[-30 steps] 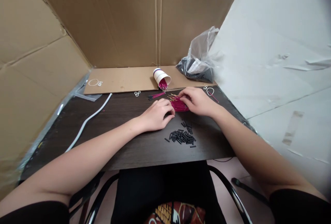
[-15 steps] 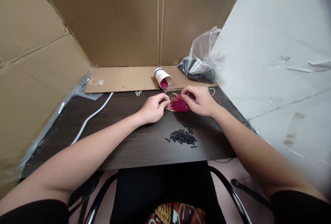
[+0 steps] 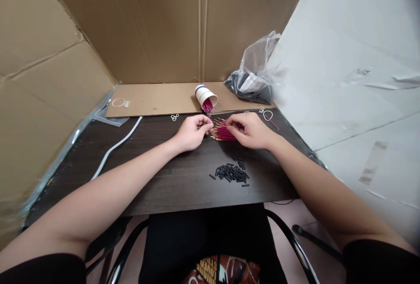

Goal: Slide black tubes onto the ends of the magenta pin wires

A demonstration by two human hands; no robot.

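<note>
Dark red wires point(image 3: 223, 134) with gold-coloured ends lie in a flat row on the table between my hands. At the left end of the row is my left hand point(image 3: 194, 132), thumb and forefinger pinched together; whatever they hold is too small to make out. Over the right part of the row, my right hand point(image 3: 250, 130) also pinches with thumb and forefinger, its tips right at the wires. Its grip hides anything between them. Closer to me lies a loose pile of short black tubes point(image 3: 231, 173).
Behind my hands a paper cup point(image 3: 204, 94) lies tipped with more red wires in it. A clear bag point(image 3: 252, 87) of black pieces sits on the cardboard strip point(image 3: 154, 98). White rubber bands point(image 3: 175, 117) and a pale tube point(image 3: 114, 147) lie left. Cardboard walls surround the table.
My left hand has shifted slightly left and its fingertips have closed in a pinch. My right hand has moved a little left over the wires.
</note>
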